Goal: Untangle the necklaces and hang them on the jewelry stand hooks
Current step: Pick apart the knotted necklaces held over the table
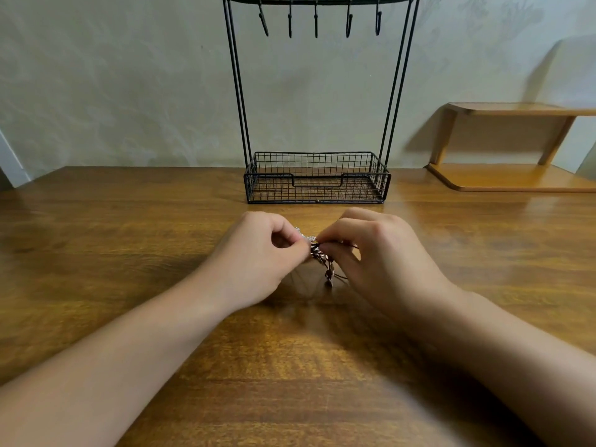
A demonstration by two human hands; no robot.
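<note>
A small tangle of necklaces (317,253), silver chain and dark beaded cord, sits between my two hands just above the wooden table (129,253). My left hand (258,256) pinches the silver part at its fingertips. My right hand (377,253) pinches the dark cord, and a beaded strand hangs down beneath it. The black wire jewelry stand (317,179) stands behind, against the wall, with several bare hooks (316,24) hanging from its top bar. Its basket base holds nothing.
A light wooden shelf unit (516,146) stands at the back right of the table. The wall runs close behind the stand.
</note>
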